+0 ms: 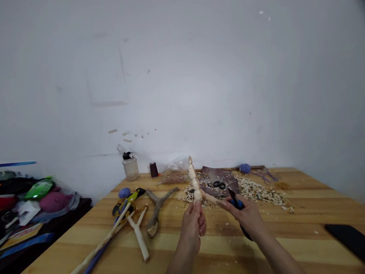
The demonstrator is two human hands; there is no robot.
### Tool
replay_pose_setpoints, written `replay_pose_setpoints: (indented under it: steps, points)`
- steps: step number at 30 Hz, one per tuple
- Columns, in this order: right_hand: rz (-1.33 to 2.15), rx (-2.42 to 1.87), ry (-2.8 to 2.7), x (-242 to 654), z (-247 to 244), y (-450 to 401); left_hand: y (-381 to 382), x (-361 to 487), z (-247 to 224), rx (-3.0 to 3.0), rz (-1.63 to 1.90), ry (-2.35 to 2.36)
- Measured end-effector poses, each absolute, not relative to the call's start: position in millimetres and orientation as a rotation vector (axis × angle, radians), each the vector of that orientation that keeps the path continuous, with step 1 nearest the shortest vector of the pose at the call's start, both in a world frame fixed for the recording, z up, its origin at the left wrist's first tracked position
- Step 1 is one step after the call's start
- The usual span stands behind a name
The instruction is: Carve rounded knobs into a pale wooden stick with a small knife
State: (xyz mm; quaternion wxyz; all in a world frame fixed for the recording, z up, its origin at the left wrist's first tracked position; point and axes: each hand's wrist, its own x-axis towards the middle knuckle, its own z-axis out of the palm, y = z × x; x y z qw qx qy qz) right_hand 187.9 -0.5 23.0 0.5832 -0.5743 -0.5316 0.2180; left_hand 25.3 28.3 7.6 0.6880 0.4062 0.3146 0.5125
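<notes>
My left hand (193, 223) is closed around the lower part of a peeled, forked stick (194, 180). One arm of the stick points upward, with notches along its length and a narrow tip. The other arm slants right, reaching the thumb of my right hand (248, 216). A knife with a blue and black handle (238, 203) is gripped in that hand, its dark blade angled up and left. Pale wood shavings (260, 192) lie behind both hands, partly on a brown sheet (220, 178). Black-handled scissors (218, 185) rest on this sheet.
Left on the wooden table (117, 266) lie a peeled forked stick (140, 238), a bark-covered fork (157, 209) and long sticks (93, 255). A clear bottle (130, 168), dark thread spool (154, 169) and purple yarn ball (245, 168) stand near the wall. A black flat object (354, 241) lies right.
</notes>
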Motion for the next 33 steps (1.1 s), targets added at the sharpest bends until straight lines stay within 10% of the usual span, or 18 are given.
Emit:
replay_pose_setpoints:
  steps: [11, 20, 26, 33]
  points:
    - [0.512, -1.327, -1.315, 180, 7, 6, 27, 25, 7, 1.376, 1.475, 0.969]
    - [0.562, -1.381, -1.283, 182, 4, 9, 31, 19, 9, 0.913, 1.004, 0.630]
    - [0.519, -1.472, -1.049, 196, 16, 6, 38, 1, 16, 1.232, 1.523, 0.834]
    - [0.379, -1.517, -1.175, 198, 8, 10, 30, 16, 11, 1.108, 1.109, 0.646]
